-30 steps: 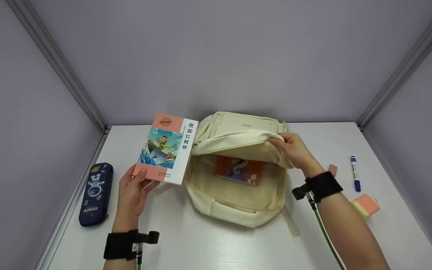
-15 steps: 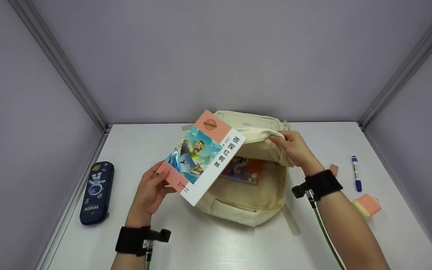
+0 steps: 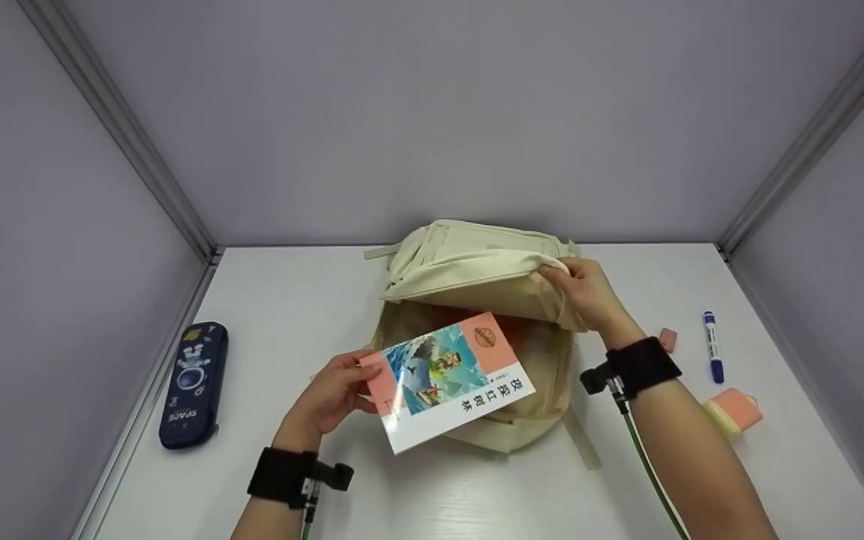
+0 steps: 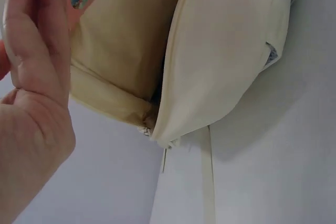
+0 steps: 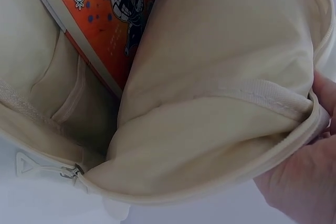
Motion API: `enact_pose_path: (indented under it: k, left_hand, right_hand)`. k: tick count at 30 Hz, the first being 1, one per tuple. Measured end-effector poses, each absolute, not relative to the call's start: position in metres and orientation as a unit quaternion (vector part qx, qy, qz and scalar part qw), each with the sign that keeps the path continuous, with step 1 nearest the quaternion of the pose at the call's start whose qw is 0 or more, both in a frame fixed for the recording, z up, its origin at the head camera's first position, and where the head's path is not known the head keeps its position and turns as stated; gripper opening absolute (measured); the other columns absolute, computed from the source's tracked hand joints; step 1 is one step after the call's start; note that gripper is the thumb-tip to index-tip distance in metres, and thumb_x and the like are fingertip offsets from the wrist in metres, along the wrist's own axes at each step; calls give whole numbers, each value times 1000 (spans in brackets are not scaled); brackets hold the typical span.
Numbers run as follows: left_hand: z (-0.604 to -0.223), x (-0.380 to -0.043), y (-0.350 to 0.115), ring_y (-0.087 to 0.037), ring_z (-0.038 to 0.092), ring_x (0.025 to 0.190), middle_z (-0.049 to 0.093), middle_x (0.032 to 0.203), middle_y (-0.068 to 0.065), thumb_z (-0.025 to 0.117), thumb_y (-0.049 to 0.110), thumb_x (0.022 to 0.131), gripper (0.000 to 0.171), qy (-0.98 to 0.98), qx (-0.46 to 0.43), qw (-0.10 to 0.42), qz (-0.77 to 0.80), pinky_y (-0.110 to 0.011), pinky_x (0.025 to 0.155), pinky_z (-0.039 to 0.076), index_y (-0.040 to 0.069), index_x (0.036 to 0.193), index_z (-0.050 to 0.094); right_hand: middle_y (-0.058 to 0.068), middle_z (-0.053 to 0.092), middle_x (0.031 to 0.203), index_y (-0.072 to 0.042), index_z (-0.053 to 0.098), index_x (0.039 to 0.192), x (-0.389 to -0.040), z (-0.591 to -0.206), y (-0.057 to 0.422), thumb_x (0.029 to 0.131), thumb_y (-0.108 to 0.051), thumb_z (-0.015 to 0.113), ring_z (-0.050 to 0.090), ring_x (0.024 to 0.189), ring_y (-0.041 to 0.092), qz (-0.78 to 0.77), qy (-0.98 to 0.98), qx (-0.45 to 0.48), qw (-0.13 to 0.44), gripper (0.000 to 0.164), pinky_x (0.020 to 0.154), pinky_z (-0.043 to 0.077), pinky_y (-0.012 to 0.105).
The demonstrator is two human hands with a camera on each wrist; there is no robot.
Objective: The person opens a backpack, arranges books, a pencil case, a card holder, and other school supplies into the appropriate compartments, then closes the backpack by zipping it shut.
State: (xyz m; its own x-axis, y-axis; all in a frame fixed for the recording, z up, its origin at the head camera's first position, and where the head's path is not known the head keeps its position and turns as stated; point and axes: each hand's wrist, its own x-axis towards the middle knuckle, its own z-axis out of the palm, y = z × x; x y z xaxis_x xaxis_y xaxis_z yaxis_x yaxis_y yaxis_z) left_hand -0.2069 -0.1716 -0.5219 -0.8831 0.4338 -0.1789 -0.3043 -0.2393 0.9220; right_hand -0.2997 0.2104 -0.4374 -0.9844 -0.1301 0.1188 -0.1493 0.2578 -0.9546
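Observation:
A cream backpack (image 3: 477, 284) lies unzipped on the table. My right hand (image 3: 588, 292) pinches the edge of its flap and lifts it; the right wrist view shows that hand (image 5: 310, 166) at the zipped rim. Over the opening, my left hand (image 3: 338, 390) pinches a pink and white book (image 3: 451, 382) with a sea picture by its pink end, thumb on the cover. The book lies slanted, its far end above the bag's inside. Deeper in the bag is an orange book (image 5: 100, 22), mostly hidden in the head view. The left wrist view has the left hand (image 4: 39, 98) beside the bag.
A dark blue pencil case (image 3: 193, 386) with space pictures lies at the table's left. On the right are a blue and white marker (image 3: 713, 346), a pink and yellow block (image 3: 734, 412) and a small pink piece (image 3: 668, 340). Walls enclose the table's back and sides.
My left hand has carried the pink and white book rightward from beside the backpack to over its opening, turning it clockwise nearly onto its side. The right hand still holds the flap up.

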Motion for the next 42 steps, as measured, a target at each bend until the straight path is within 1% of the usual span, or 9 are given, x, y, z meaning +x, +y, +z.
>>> enact_pose_path:
  k: [3,8,15,21,23,26,31,35,42]
  left_hand:
    - [-528,-205,-167,-28,72,82,71,100,-17,57,17,100,35,586,10,228,778,-38,68,58,-6,126,57]
    - [-535,-199,-155,-30,71,90,69,106,-21,50,12,102,36,596,-39,210,774,-39,73,57,-10,131,51]
    - [-541,-195,-135,-27,70,91,66,110,-21,45,10,105,41,587,-62,180,787,-33,73,57,-11,139,38]
    - [-541,-200,-121,-28,65,104,57,125,-24,43,9,106,46,585,-57,175,790,-35,84,54,-5,147,30]
    - [-539,-200,-118,-27,64,104,56,126,-23,43,6,105,46,605,-55,172,776,-34,85,54,-5,148,31]
    - [-536,-199,-114,-26,68,94,62,114,-23,50,2,101,46,646,-64,140,748,-33,79,56,-8,144,36]
    - [-537,-199,-109,-29,71,79,66,92,-21,65,-2,92,39,686,-85,72,719,-36,70,58,-12,125,46]
    - [-540,-200,-103,-31,70,83,61,97,-23,63,-6,92,31,680,-80,62,726,-38,75,57,-15,118,49]
    - [-542,-206,-88,-32,68,98,60,109,-28,47,0,102,35,623,-87,103,771,-36,85,54,-18,132,44]
  right_hand:
    - [-2,42,61,22,57,88,-300,-437,209,96,-3,61,40,55,6,604,-792,82,8,27,48,32,18]
    - [-2,43,61,21,58,88,-298,-434,206,96,-4,62,41,57,8,590,-804,80,11,27,50,33,19]
    - [-1,45,62,22,56,89,-295,-431,204,97,-4,61,44,58,9,602,-795,76,0,28,51,37,20]
    - [0,47,62,23,54,90,-299,-438,205,97,-4,60,48,58,12,622,-780,71,-9,28,52,41,21]
    - [-1,45,60,23,55,88,-302,-445,206,97,-4,61,46,56,11,625,-777,73,-5,28,50,38,20]
    - [-4,42,59,22,54,86,-307,-454,209,96,-5,63,43,54,9,634,-770,75,0,30,48,35,19]
    - [-5,43,59,18,57,84,-311,-462,211,95,-9,66,41,52,6,626,-776,75,20,30,47,33,18]
    - [-5,41,58,14,57,80,-311,-463,210,95,-10,67,39,52,6,627,-775,72,24,30,47,32,18]
    - [-6,43,58,8,59,77,-309,-461,211,94,-10,67,39,52,6,611,-788,72,25,26,46,31,18]
